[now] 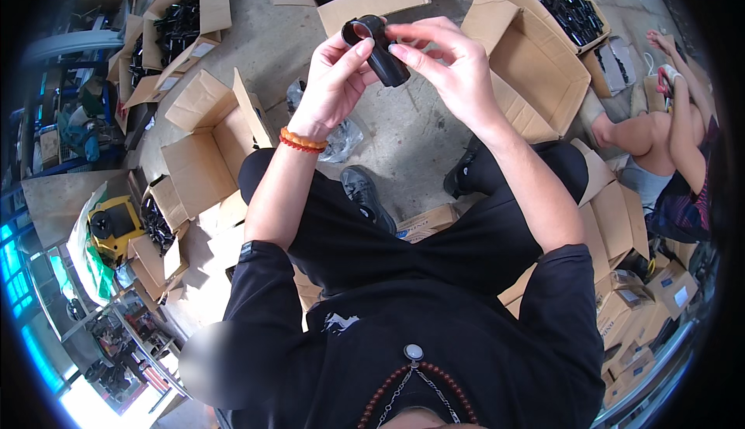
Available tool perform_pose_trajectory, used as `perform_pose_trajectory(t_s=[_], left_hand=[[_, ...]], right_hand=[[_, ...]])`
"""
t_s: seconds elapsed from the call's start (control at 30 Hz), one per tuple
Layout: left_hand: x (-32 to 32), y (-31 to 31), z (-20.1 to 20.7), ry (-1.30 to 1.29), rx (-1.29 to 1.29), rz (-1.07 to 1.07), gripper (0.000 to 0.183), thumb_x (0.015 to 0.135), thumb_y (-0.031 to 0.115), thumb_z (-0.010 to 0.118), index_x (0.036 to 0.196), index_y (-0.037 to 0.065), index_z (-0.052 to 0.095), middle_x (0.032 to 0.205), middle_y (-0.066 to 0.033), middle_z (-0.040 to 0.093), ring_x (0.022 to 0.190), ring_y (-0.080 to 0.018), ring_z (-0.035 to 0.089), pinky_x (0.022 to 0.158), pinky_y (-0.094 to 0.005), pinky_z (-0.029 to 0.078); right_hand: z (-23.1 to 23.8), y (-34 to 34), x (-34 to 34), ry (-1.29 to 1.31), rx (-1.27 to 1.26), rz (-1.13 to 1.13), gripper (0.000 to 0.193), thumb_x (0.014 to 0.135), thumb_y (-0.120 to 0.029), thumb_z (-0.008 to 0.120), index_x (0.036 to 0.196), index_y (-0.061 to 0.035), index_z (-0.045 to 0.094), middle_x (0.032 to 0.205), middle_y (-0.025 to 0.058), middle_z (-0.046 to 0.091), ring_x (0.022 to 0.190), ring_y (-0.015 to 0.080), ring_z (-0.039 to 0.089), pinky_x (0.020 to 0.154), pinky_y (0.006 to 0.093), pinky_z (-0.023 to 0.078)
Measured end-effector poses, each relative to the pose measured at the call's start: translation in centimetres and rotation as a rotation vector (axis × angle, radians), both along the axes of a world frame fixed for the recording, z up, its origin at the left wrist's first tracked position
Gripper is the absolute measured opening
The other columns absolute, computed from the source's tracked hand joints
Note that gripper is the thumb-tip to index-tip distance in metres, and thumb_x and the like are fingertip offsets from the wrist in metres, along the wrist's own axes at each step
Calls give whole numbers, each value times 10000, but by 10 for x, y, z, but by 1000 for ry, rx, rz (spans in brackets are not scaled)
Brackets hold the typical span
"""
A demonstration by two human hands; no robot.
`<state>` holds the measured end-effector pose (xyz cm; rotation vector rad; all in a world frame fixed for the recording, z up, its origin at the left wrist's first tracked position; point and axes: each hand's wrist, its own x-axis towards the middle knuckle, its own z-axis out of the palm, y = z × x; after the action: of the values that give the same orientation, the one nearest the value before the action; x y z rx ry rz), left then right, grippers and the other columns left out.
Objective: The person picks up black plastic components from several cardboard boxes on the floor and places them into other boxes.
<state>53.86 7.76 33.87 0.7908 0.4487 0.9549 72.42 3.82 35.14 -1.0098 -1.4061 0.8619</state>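
Note:
A black glossy tubular fitting [386, 67] is up in front of me at the top middle, tilted, with a round open collar at its upper left end. My left hand [339, 80] grips it by the collar, the thumb pressed against the side and the fingers behind. From the other side, my right hand [454, 64] has its thumb and forefinger closed on the upper part of the fitting. Its remaining fingers are bent and partly hidden. Beneath the hands, a clear plastic bag [341, 140] lies on the concrete floor near my left shoe.
Open cartons of black parts stand at the far side [363, 2], far left [203, 45] and far right [594, 37]. Opened cartons flank me at left [203, 157] and right [543, 72]. Another person [660, 134] sits at the right. A yellow machine [112, 227] is at the left.

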Motion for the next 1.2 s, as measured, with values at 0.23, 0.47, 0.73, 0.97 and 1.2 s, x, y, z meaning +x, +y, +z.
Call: perform_pose_trajectory(t_s=[0.23, 0.47, 0.73, 0.97, 1.2], left_hand=[[4, -5, 6, 125, 103, 179, 255, 913, 79, 652, 1156, 13, 610, 1125, -102, 663, 1003, -172, 659, 869, -325, 575], [8, -9, 8, 234, 131, 272, 248, 929, 75, 627, 1168, 10, 615, 1157, -110, 664, 943, -131, 664, 804, -261, 562], [6, -11, 17, 138, 299, 167, 547, 938, 112, 617, 1425, -4, 397, 1397, -140, 511, 1241, -177, 525, 1076, -332, 388], [1, -11, 24, 35, 278, 47, 680, 895, 163, 685, 1456, 3, 336, 1457, -198, 417, 1278, -253, 498, 1044, -380, 449], [3, -7, 19, 94, 282, 60, 605, 880, 133, 696, 1410, 23, 427, 1432, -205, 441, 1252, -250, 522, 986, -378, 510]], right_hand=[[-15, -2, -7, -33, 103, -93, 292, 847, -108, 727, 1128, -42, 678, 1112, 91, 659, 932, 151, 664, 726, 266, 570], [-13, -13, -21, 36, -24, -94, 372, 829, -27, 718, 1190, -26, 632, 1177, 101, 644, 988, 188, 673, 755, 283, 594], [17, -8, -5, -216, 274, -121, 345, 796, -32, 738, 1133, -32, 664, 1076, 108, 681, 912, 225, 695, 748, 307, 590], [30, -14, 3, -340, 379, -140, 357, 768, -41, 754, 1118, -62, 687, 1047, 91, 691, 886, 240, 693, 744, 316, 576], [31, -22, 0, -8, 16, -52, 315, 821, -26, 722, 1132, -7, 677, 1046, 116, 696, 931, 188, 692, 768, 292, 578]])
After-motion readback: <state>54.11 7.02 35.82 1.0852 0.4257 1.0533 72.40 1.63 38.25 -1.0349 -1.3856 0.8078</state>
